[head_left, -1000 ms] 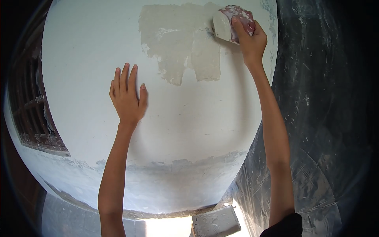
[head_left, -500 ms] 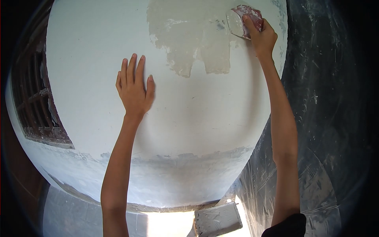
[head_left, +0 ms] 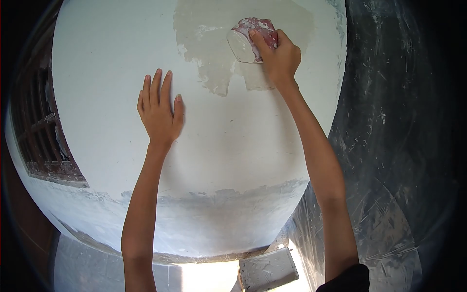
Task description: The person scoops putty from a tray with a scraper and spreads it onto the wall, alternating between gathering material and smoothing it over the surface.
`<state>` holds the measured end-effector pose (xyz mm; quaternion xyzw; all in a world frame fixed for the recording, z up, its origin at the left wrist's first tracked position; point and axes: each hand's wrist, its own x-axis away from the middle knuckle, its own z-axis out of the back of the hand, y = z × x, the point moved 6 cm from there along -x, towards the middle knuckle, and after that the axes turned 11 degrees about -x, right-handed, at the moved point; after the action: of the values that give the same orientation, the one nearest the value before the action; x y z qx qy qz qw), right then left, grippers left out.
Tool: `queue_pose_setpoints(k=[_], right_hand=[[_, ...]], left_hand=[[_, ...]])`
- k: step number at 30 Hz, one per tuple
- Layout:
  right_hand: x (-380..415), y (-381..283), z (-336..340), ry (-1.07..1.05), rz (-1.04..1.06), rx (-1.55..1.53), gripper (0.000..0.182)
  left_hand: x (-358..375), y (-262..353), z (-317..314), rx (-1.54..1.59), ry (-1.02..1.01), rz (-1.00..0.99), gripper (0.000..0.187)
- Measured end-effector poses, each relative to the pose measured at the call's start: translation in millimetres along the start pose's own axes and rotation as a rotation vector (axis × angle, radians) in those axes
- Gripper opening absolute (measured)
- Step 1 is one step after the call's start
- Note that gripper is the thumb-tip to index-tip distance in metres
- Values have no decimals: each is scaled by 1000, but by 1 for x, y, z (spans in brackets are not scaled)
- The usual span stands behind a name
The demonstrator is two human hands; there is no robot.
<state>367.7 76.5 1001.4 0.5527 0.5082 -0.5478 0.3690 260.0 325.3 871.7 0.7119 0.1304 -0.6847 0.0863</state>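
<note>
My right hand [head_left: 279, 56] grips a putty scraper [head_left: 255, 39] with a worn red, paste-smeared back and a pale blade edge pointing left. The scraper lies against a damp greyish patch of wall putty [head_left: 209, 44] on the white wall [head_left: 233, 141]. Lower and to the left, my left hand [head_left: 160, 109] rests flat on the bare white surface, its fingers spread and holding nothing. The palm side of both hands is hidden.
A dark wooden barred window [head_left: 44, 121] is set in the wall at left. Dark plastic sheeting [head_left: 379, 146] hangs along the right. Below, a putty-smeared rectangular tray [head_left: 269, 270] sits near the wall's foot, beside grey floor tiles [head_left: 107, 267].
My right hand has swept the scraper left and slightly down, from the patch's right edge to its middle. The putty now spreads farther right. My left hand stays flat on the wall.
</note>
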Motion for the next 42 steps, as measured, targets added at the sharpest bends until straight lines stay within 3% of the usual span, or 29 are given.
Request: queue_pose_setpoints(k=[4, 10, 14, 16, 18, 20, 24, 30, 31, 35, 38, 39, 42], right_hand=[[-20, 9, 24, 154, 111, 243, 60], [-52, 51, 93, 325, -79, 426, 61], [-50, 36, 109, 536, -88, 261, 56], [-36, 13, 71, 277, -94, -134, 53], [-14, -5, 23, 5, -28, -62, 54], [-1, -13, -3, -72, 52, 3, 56], [-19, 5, 9, -64, 65, 141, 58], [-56, 48, 83, 273, 101, 382, 63], [-60, 49, 95, 269, 13, 416, 58], [-51, 22, 100, 366, 11, 133, 49], [-26, -7, 47, 134, -21, -216, 47], [-19, -5, 25, 7, -38, -179, 48], [-7, -9, -3, -53, 15, -53, 53]], left_hand=[[0, -1, 0, 5, -1, -3, 53], [0, -1, 1, 9, 25, 8, 53], [0, -1, 2, 16, 29, 15, 53], [0, 1, 0, -1, 5, 4, 52], [0, -1, 1, 9, 3, -1, 52], [0, 0, 1, 12, 9, -2, 52], [-1, -2, 0, 1, 8, -7, 52], [1, -1, -1, 6, 5, -4, 52], [0, -1, -1, 15, 11, -6, 52], [0, 1, 1, -12, 5, 11, 52], [-1, 0, 2, -2, 8, 12, 52], [-1, 0, 2, -1, 6, 12, 52], [2, 0, 1, 3, 3, 8, 52]])
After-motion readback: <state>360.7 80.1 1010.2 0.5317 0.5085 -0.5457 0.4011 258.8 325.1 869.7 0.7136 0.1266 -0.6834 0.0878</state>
